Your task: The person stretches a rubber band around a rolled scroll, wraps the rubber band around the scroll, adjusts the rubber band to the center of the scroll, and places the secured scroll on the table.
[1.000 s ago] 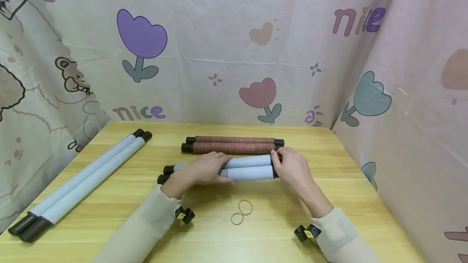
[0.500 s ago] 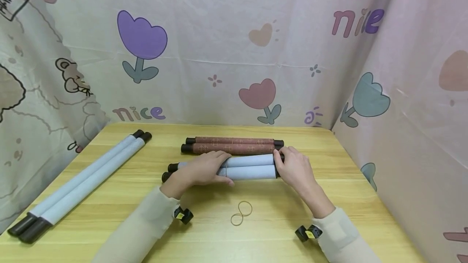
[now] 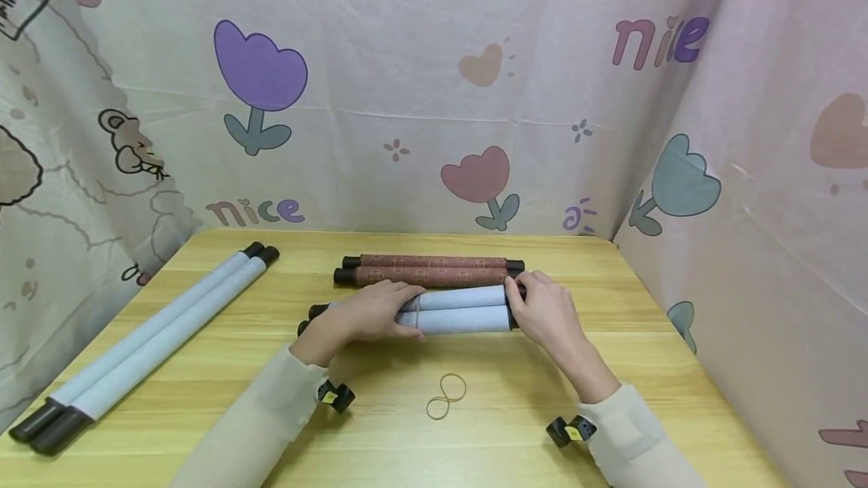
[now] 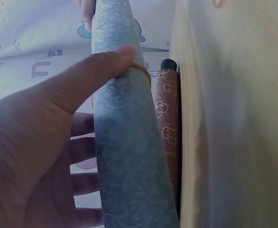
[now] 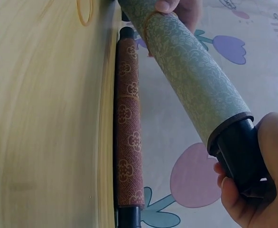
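Two pale blue patterned scrolls (image 3: 468, 309), with dark rod ends, lie side by side across the middle, raised just above the table. A thin rubber band (image 4: 141, 71) circles them near their midpoint. My left hand (image 3: 376, 311) grips them left of centre; its thumb (image 4: 106, 61) lies across the near side by the band, with the other fingers behind. At the right end, my right hand (image 3: 545, 309) holds the dark rod ends (image 5: 241, 154) between thumb and fingers. Loose on the table in front is another rubber band (image 3: 446, 396), twisted like a figure eight.
Just behind the held pair, two red-brown patterned scrolls (image 3: 434, 276) lie parallel, a band around them. Two longer pale blue scrolls (image 3: 163, 330) lie slanted along the left of the wooden table (image 3: 488, 443). A printed curtain (image 3: 380, 36) hangs behind and at both sides.
The held scrolls have shifted slightly right with my right hand. My left hand has slid a little left along them. The loose rubber band and other scrolls stay put.
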{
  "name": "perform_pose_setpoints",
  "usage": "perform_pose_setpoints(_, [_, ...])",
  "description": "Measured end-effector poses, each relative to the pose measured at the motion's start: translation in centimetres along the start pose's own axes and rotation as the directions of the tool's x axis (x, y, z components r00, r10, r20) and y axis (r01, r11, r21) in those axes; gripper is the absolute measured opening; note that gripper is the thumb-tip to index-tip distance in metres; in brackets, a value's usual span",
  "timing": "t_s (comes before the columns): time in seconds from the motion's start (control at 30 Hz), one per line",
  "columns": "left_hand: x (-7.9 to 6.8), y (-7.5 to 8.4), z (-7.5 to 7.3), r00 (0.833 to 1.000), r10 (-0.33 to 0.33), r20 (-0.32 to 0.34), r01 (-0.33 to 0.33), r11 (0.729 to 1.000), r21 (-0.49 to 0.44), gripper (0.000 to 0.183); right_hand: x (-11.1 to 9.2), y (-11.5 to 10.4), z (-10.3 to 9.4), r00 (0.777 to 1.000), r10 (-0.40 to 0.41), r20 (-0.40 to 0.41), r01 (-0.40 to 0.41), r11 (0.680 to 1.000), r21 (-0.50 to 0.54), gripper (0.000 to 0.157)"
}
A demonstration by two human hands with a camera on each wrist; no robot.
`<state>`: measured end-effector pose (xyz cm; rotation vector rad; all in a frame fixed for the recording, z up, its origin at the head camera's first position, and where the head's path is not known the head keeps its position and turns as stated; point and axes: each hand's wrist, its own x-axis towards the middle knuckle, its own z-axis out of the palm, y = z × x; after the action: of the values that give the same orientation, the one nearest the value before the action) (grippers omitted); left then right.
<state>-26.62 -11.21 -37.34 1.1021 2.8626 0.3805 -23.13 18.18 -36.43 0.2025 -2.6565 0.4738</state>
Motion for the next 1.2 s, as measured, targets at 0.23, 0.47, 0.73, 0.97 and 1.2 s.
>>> perform_pose_setpoints(0.23, [0.0, -0.1, -0.7, 1.0, -0.022, 0.018, 0.022, 1.0, 0.005, 0.082, 0.0, 0.4, -0.2, 1.0, 0.003, -0.01, -0.002, 1.0, 0.013, 0.04])
perform_pose_setpoints(0.47, [-0.8, -1.5, -0.3, 0.998, -0.041, 0.045, 0.043, 0.998, -0.041, 0.092, -0.1, 0.6, -0.2, 0.999, -0.026, 0.018, 0.025, 0.999, 0.027, 0.038])
perform_pose_setpoints(0.73, [-2.6, -4.2, 0.2, 0.999, -0.035, 0.027, 0.037, 0.995, -0.088, 0.093, 0.1, 0.7, -0.3, 0.998, -0.032, 0.059, 0.028, 0.998, 0.058, 0.038])
perform_pose_setpoints(0.97, [-4.1, -6.8, 0.5, 0.998, -0.046, 0.05, 0.053, 0.99, -0.133, 0.091, 0.4, 0.9, -0.5, 0.997, -0.011, 0.083, 0.004, 0.996, 0.089, 0.035])
perform_pose_setpoints(1.2, [-5.3, -8.7, 0.9, 0.995, -0.074, 0.062, 0.083, 0.98, -0.179, 0.096, 0.7, 1.1, -0.6, 0.992, -0.008, 0.125, -0.005, 0.994, 0.106, 0.039])
